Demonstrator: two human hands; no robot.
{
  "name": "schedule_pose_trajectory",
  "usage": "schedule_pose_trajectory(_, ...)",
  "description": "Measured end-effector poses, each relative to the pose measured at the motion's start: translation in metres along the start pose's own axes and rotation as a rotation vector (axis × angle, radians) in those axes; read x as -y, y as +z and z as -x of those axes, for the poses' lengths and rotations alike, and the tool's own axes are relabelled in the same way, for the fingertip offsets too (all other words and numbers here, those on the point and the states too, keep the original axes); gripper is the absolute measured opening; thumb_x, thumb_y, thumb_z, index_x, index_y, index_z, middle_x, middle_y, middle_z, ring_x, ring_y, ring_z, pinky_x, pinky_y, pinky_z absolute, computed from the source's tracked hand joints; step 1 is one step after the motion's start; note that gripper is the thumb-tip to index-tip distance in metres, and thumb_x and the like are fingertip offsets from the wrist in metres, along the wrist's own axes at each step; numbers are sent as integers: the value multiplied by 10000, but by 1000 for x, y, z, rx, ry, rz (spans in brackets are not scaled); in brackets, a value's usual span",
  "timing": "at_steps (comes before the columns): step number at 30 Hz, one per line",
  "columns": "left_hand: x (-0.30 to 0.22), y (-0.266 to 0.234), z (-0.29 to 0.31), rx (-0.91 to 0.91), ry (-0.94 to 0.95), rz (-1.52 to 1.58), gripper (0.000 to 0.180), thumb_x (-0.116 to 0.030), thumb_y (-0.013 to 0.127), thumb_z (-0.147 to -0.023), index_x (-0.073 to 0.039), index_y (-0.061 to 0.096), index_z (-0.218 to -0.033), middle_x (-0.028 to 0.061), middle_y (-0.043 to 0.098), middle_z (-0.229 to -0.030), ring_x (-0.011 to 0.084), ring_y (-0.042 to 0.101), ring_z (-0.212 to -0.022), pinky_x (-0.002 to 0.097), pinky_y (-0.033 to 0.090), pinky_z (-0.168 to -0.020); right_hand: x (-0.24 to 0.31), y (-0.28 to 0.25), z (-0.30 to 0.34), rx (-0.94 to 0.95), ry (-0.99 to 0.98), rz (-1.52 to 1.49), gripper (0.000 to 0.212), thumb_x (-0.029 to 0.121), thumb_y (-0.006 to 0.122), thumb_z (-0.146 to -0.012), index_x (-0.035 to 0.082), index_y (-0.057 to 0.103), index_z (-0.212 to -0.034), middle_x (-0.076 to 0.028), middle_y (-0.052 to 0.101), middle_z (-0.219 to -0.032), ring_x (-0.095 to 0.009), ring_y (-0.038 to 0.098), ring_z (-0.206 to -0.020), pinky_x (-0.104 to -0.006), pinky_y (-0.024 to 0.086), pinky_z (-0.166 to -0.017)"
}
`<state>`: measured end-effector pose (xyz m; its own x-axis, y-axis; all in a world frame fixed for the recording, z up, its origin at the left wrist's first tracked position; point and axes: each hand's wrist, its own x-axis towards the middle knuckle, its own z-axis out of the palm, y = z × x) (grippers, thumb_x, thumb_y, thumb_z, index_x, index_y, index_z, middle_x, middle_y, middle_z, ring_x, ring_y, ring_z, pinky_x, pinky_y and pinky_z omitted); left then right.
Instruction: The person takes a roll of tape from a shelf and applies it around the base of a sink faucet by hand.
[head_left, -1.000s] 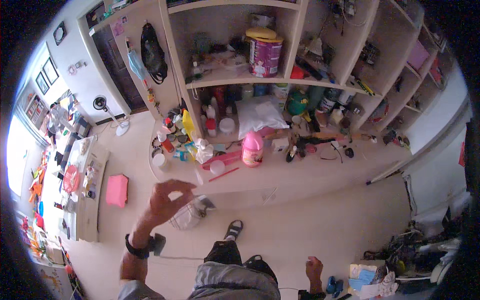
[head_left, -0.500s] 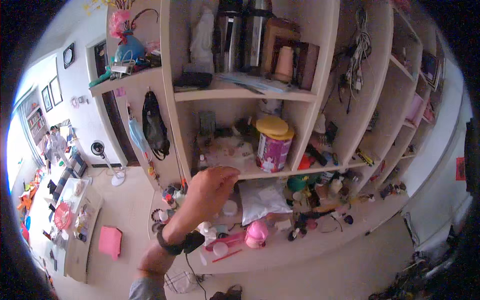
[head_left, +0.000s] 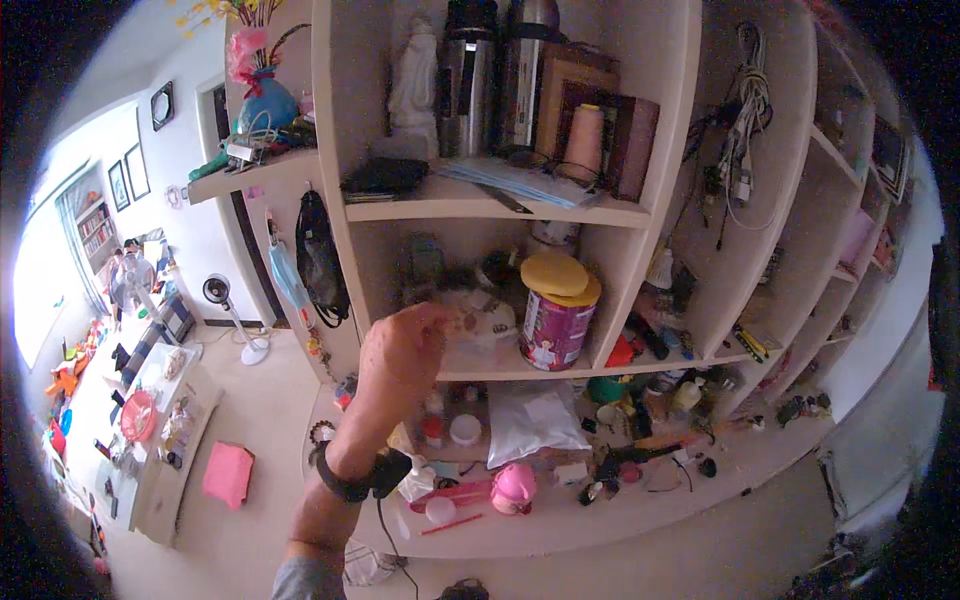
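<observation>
My left hand [head_left: 402, 345] reaches up from the lower left into the middle shelf compartment [head_left: 380, 270], with a dark band on its wrist. Its fingers are bent together and point to the right; what they grip, if anything, I cannot make out. Just beyond the fingertips is a pale, partly see-through bundle [head_left: 487, 325], blurred, lying among small clutter. To its right stands a purple tin [head_left: 555, 335] with a yellow lid [head_left: 555, 273] on top. My right hand is out of view.
Above, a shelf holds flasks [head_left: 468, 90], a thread cone [head_left: 585, 140] and glasses. On the ledge below lie a white plastic packet [head_left: 537, 425], a pink round object [head_left: 514, 488] and several small things. A white fan [head_left: 250, 345] stands on the floor at left.
My left hand has moved slightly left and up, deeper into the compartment. The pale bundle beside the fingertips looks rounder and more raised than before. The whole view has shifted a little.
</observation>
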<state>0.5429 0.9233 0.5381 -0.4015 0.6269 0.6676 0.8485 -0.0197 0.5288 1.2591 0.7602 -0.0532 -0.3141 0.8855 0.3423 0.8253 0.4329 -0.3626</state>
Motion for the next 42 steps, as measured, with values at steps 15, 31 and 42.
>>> schedule_pose_trajectory(15, -17, -14, -86, 107, 177, -153, 198, -184, 627, -952, -7, 702, -999, 185, 715, -856, 298, 715, -805, 398, 534, -724, -62, 28, 43, 227, 491, -419, 277, 273, 565, -977, 39, 705, -1027, -59, 598, -811, -180, 497, -677, -354, 442, -622)
schedule_pose_trajectory(31, 79, 76, -154, 314, 616, -556, 273, -230, 543, -944, -42, 707, -1053, 212, 709, -1014, 421, 676, -958, 511, 535, -864, -48, 22, 42, 393, 303, 155, 205, 336, 710, -865, 175, 776, -974, -66, 747, -944, -263, 675, -797, -430, 564, -726)
schedule_pose_trajectory(42, 60, 133, -177, 341, 221, -408, 371, -248, 594, -860, 12, 709, -1098, 247, 693, -1113, 410, 675, -1014, 492, 545, -882, -36, 16, 46, 280, 267, 211, 223, 343, 693, -878, 197, 766, -1029, -55, 745, -878, -267, 646, -662, -395, 549, -606)
